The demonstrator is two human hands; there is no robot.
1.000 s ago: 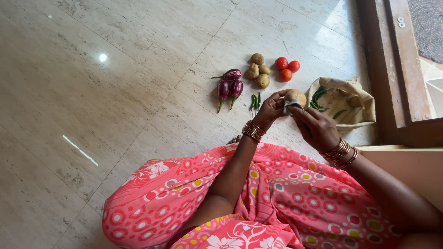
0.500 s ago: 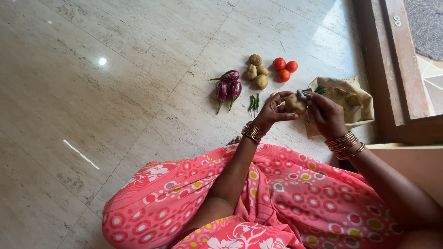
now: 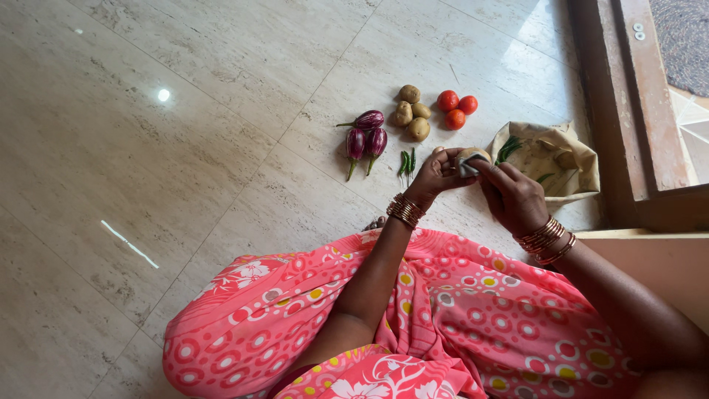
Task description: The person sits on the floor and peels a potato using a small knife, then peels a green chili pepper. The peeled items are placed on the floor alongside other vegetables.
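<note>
Left hand [image 3: 436,176] cups a round tan-brown potato [image 3: 473,154] from below, fingers curled shut on it; right hand [image 3: 511,196] pinches a small grey cloth [image 3: 466,167] against the potato's near side, closed on the cloth. The potato sits in the air between both hands, above the pale polished stone floor [image 3: 185,148], just beside the crumpled beige paper bag [image 3: 569,159] holding long green beans [image 3: 508,150]. On the floor beyond the hands: three striped purple brinjals [image 3: 367,137], a few slim green chillies [image 3: 408,162], four loose brown potatoes [image 3: 411,113], three red tomatoes [image 3: 456,108]. Pink patterned sari [image 3: 443,325] covers the lap, stacked copper-coloured bangles [image 3: 405,210] on both wrists. To wipe well, judged from the hold: keep the left hand cradling steady, turn the potato bit by bit, press the cloth flat so it covers fresh skin, don't let it slip toward the bag. Versus half a second ago: the right hand has dropped from the potato's top to its near side, the cloth is now lower, and the beans in the bag show more.
</note>
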